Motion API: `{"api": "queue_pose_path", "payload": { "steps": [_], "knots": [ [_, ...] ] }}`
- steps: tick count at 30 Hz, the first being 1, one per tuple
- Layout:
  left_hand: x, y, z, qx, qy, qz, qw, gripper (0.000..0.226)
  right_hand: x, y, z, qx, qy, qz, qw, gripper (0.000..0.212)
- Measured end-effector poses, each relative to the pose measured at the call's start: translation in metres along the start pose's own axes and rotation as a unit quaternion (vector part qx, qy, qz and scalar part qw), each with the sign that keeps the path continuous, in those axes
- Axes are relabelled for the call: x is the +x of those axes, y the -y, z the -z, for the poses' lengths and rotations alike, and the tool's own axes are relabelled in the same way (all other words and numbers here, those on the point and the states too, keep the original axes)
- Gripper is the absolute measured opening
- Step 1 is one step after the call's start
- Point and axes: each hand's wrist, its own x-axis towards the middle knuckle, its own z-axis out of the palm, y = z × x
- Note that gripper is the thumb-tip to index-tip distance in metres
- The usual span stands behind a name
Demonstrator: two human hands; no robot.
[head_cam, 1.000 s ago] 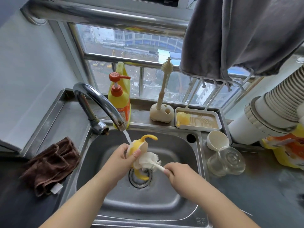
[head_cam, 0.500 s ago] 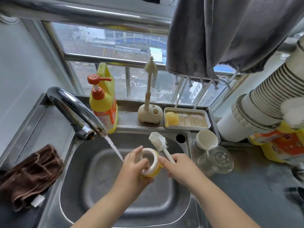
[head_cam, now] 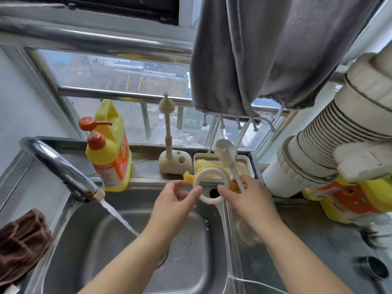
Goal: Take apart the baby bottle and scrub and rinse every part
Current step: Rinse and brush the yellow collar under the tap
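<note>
one head-worn wide-angle view looks forward and down from close above the sink [head_cam: 131, 240], facing the window [head_cam: 110, 79]; both forearms enter from the bottom edge, edges bending with lens distortion.

A brown cloth [head_cam: 20, 240] lies at the near left. A yellow detergent bottle [head_cam: 111, 149] stands far left of the sink, and a grey towel [head_cam: 275, 52] hangs above.

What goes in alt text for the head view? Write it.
Over a steel sink, two hands hold up a yellow-and-white bottle collar; the right hand also grips a white brush. The tap runs beside the left hand.
</note>
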Motion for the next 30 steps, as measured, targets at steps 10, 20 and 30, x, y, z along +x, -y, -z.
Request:
{"api": "queue_pose_path", "payload": {
  "steps": [10, 20, 30],
  "knots": [
    [0.051, -0.03, -0.03, -0.21, 0.017, 0.065, 0.975, 0.027, 0.05, 0.007, 0.017, 0.031, -0.002, 0.04, 0.999, 0.027],
    [0.091, -0.068, -0.033, -0.324, -0.042, 0.061, 0.943, 0.028, 0.053, -0.009, 0.036, 0.104, -0.037, 0.055, 0.992, 0.03],
    [0.12, -0.069, -0.044, -0.311, -0.032, 0.103, 0.944, 0.034, 0.048, -0.017, 0.042, 0.12, -0.038, 0.052, 0.991, 0.006]
  ]
}}
